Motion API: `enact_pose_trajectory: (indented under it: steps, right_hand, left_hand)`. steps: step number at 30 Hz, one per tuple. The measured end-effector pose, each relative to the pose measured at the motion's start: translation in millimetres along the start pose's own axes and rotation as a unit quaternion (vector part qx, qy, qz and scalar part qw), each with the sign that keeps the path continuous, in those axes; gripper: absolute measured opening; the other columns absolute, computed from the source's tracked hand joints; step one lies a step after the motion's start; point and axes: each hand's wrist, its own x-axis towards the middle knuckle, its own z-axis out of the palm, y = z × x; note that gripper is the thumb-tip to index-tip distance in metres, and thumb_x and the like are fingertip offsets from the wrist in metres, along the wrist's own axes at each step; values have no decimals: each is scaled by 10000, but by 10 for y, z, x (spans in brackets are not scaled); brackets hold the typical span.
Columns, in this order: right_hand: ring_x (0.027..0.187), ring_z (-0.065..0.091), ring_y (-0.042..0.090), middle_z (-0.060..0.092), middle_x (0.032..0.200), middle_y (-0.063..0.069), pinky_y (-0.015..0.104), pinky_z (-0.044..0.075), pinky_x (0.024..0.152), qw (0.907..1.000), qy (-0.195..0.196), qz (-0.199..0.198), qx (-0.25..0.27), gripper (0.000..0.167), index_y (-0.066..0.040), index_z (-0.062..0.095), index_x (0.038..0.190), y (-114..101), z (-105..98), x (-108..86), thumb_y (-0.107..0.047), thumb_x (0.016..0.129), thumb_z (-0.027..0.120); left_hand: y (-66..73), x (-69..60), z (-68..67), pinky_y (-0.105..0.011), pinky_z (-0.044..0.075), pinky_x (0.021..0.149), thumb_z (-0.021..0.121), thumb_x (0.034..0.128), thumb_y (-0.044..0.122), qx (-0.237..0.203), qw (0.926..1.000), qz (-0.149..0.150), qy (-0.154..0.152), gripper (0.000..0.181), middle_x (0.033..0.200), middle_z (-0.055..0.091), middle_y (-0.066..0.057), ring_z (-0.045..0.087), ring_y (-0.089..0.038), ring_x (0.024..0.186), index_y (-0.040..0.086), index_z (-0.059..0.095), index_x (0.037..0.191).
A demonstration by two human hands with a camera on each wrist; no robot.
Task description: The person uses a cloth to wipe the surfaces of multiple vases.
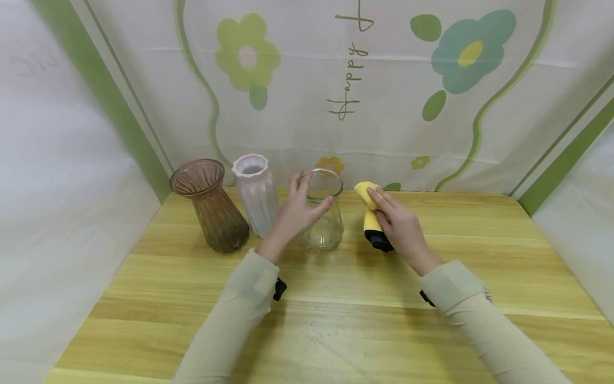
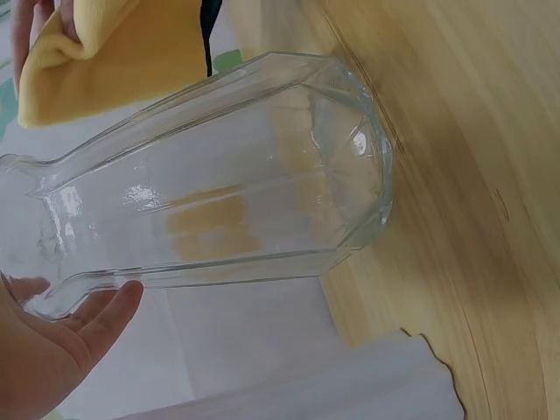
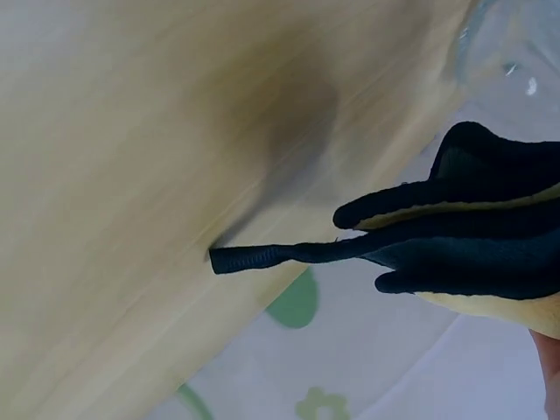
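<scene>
A clear glass vase [image 1: 324, 234] with a flared rim and faceted sides stands on the wooden table. My left hand [image 1: 298, 209] grips it by the neck and rim, fingers on the far left side and thumb on the near right. In the left wrist view those fingertips [image 2: 118, 317] bend against the neck of the vase [image 2: 236, 175]. Just right of the vase, my right hand [image 1: 402, 226] holds a folded yellow cloth [image 1: 371, 220] with black edging. The cloth's dark edge [image 3: 490, 258] hangs in loose folds in the right wrist view, with a strap-like end reaching down toward the tabletop.
Left of the glass vase stands a pale pink-white fluted vase [image 1: 259, 197], and beyond it a brown ribbed glass vase [image 1: 218, 213]. A white printed curtain [image 1: 307, 80] with flowers closes off the back of the wooden table [image 1: 326, 330]. White sheets hang at both sides.
</scene>
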Motion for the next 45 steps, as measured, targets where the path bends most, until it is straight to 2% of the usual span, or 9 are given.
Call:
enact_pose_trajectory:
  steps: [3,6,10,20,23,27,32,39,45]
  right_hand:
    - [1028,645,408,631,1236,203,499,556,753,9996,29,-250,91,531,-63,594,1281,-82,58,18,40,777,726]
    - [1047,641,400,630,1233,204,480,558,785,9990,0,-388,237,527,-42,586,1282,-152,115,20,53,781,717]
    - [1079,635,374,626,1241,184,448,555,817,9985,-61,-394,368,533,-29,566,1299,-200,187,4,47,792,711]
    - [1061,629,408,555,1316,239,416,569,769,9972,-209,-409,593,640,26,484,1365,-254,313,-59,-16,784,749]
    - [1075,613,440,483,1368,295,449,562,788,9961,-276,-378,741,562,38,451,1387,-257,360,-90,-226,925,631]
    - [1161,548,480,343,1448,342,519,532,858,9950,-443,-212,869,644,-111,285,1506,-237,430,-145,-492,993,353]
    - [1321,336,556,165,1528,333,634,413,975,9876,-1062,335,1107,746,-376,-28,1527,-247,472,-170,-577,937,381]
    - [1333,294,571,54,1560,305,685,374,976,9664,-1779,1099,1494,896,-358,-156,1512,-299,525,-191,-337,958,548]
    - [1209,463,555,180,1531,305,608,463,929,9740,-1433,1012,1433,953,-416,-116,1506,-313,556,-193,-177,918,594]
  left_hand:
    - [16,1,11,-282,461,473,500,905,586,-2,10000,4,-60,848,1604,75,-123,624,-345,941,143,158,1542]
    - [30,-4,19,-379,548,633,502,903,589,-28,10000,10,-68,850,1606,73,-112,601,-380,1080,151,155,1544]
    - [38,-7,25,-478,552,796,512,903,578,-114,9999,54,-61,852,1606,73,-115,517,-412,1230,155,146,1546]
    - [41,-9,21,-436,560,727,505,903,587,-72,9998,112,-119,860,1604,80,-130,604,-388,1082,141,147,1545]
    - [44,-5,22,-423,559,717,507,902,586,-18,9998,118,-136,860,1603,84,-129,615,-374,1055,138,151,1544]
    - [43,-1,26,-421,557,718,508,901,587,-5,9998,108,-142,857,1603,84,-118,619,-363,1043,152,147,1545]
    - [45,2,27,-422,556,718,509,903,582,23,9999,92,-142,853,1603,85,-108,623,-360,1033,164,138,1547]
    - [49,10,33,-429,559,718,514,904,575,98,9997,208,-111,850,1598,106,-120,620,-362,1046,141,158,1543]
    - [41,3,31,-336,515,606,510,901,580,51,9998,195,-89,846,1598,114,-120,634,-331,977,146,169,1542]
